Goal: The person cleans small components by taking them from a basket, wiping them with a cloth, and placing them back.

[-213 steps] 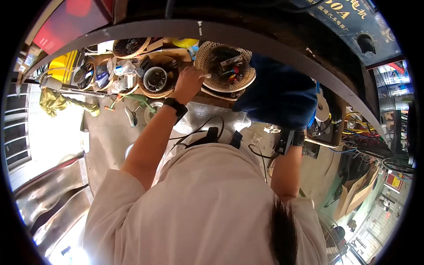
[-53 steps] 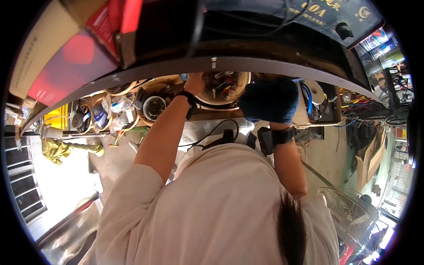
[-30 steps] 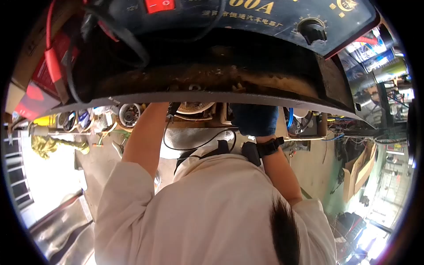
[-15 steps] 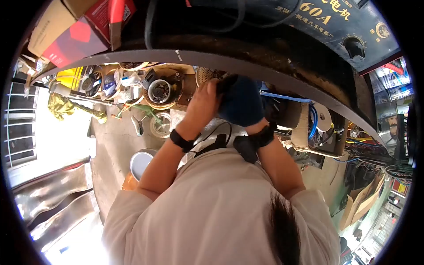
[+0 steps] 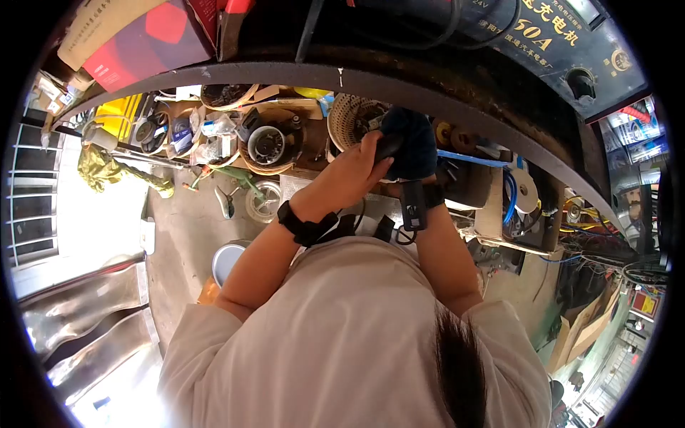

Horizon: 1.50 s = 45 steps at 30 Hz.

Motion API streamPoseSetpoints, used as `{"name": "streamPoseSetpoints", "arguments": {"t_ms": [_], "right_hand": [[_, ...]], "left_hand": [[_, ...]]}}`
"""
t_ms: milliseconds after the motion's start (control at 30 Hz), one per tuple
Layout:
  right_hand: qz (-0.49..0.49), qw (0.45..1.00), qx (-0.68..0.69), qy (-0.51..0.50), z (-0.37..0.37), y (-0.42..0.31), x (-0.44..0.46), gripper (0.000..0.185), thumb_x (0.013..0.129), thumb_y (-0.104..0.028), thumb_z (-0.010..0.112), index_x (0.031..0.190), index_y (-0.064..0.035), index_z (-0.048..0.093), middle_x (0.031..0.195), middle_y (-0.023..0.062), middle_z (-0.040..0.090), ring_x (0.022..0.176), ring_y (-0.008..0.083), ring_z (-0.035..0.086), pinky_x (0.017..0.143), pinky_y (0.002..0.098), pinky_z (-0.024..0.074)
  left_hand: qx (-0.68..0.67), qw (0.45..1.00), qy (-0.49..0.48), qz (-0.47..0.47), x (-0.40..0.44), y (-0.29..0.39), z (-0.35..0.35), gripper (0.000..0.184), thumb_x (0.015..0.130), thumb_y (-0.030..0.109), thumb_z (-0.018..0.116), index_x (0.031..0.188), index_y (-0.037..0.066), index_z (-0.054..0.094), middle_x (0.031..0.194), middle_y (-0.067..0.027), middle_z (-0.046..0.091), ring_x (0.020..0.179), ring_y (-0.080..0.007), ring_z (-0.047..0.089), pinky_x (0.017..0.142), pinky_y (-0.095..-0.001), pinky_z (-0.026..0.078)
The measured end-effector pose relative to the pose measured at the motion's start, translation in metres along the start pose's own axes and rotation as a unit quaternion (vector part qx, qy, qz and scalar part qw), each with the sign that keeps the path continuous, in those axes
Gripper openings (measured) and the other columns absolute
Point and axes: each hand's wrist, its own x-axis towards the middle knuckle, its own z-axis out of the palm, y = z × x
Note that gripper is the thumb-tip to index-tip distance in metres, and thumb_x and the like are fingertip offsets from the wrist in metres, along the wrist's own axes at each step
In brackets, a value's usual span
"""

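My left hand point(image 5: 349, 175) has its fingers curled around a smooth, rounded black object point(image 5: 387, 147), whose kind I cannot make out. Against that object lies a dark blue cloth covering point(image 5: 415, 139), which hides my right hand from the wrist up; whether it is a glove or a loose cloth is not clear. Its fingers do not show. Both wrists wear black bands, and a small black box point(image 5: 413, 205) with a cable sits at the right one. Just beyond my hands is a woven basket point(image 5: 342, 123) with small dark parts in it.
A dark shelf edge point(image 5: 271, 73) curves across above my hands, with a charger unit point(image 5: 549, 53) and a red box point(image 5: 153, 46) on it. Several baskets of parts stand left. An open carton point(image 5: 489, 207) with blue hose is right. A white bucket point(image 5: 226, 262) stands on the floor.
The blue covering has shifted slightly right, and my left hand has moved right with it. The black object now shows more plainly under my left fingers. The view has shifted slightly.
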Motion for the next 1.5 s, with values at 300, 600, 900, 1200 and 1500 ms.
{"name": "streamPoseSetpoints", "arguments": {"t_ms": [300,600,900,1200,1500], "right_hand": [[-0.134,0.755,-0.634,0.102,0.08,0.012,0.016,0.029,0.098,-0.027,0.049,0.119,-0.0091,0.055,0.112,0.0085,0.059,0.105,0.0239,0.055,0.093,0.0319,0.0433],[-0.027,0.239,-0.97,-0.029,0.169,0.013,0.008,0.024,0.081,-0.025,0.062,0.094,-0.0053,0.066,0.098,0.0122,0.068,0.099,0.0322,0.06,0.091,0.0347,0.0453],[-0.131,0.48,-0.867,-0.03,0.137,0.061,0.0,0.044,0.076,-0.026,0.068,0.115,-0.0064,0.061,0.106,0.0178,0.064,0.096,0.0374,0.06,0.087,0.0427,0.0463],[-0.065,0.347,-0.92,-0.171,0.183,0.061,-0.001,0.062,0.07,-0.028,0.07,0.125,-0.005,0.052,0.104,0.0199,0.061,0.091,0.0412,0.058,0.085,0.0468,0.0456],[-0.05,0.313,-0.927,-0.203,0.171,0.044,-0.008,0.059,0.078,-0.019,0.065,0.131,-0.0014,0.048,0.124,0.0211,0.055,0.112,0.0397,0.053,0.096,0.047,0.0429]], "left_hand": [[0.093,0.995,0.008,0.036,-0.012,0.002,-0.01,0.048,0.093,0.02,0.057,0.126,-0.007,0.034,0.087,-0.0312,0.06,0.08,-0.0462,0.06,0.067,-0.0499,0.047],[0.269,0.934,0.224,0.068,-0.011,-0.014,-0.039,0.043,0.085,0.013,0.063,0.121,-0.004,0.046,0.096,-0.0207,0.059,0.09,-0.037,0.058,0.079,-0.0429,0.049],[0.2,0.972,0.101,0.078,-0.022,-0.022,-0.037,0.049,0.074,0.009,0.066,0.121,0.003,0.054,0.104,-0.0176,0.058,0.096,-0.0362,0.056,0.085,-0.0431,0.047],[0.138,0.986,0.077,0.06,-0.03,-0.043,-0.046,0.032,0.085,0.028,0.068,0.1,0.0,0.059,0.089,-0.0162,0.06,0.083,-0.0357,0.059,0.075,-0.042,0.048],[-0.02,0.966,0.256,-0.03,-0.025,-0.042,-0.044,0.043,0.08,0.023,0.072,0.112,0.0,0.055,0.096,-0.0159,0.063,0.084,-0.0317,0.062,0.082,-0.0407,0.049]]}}
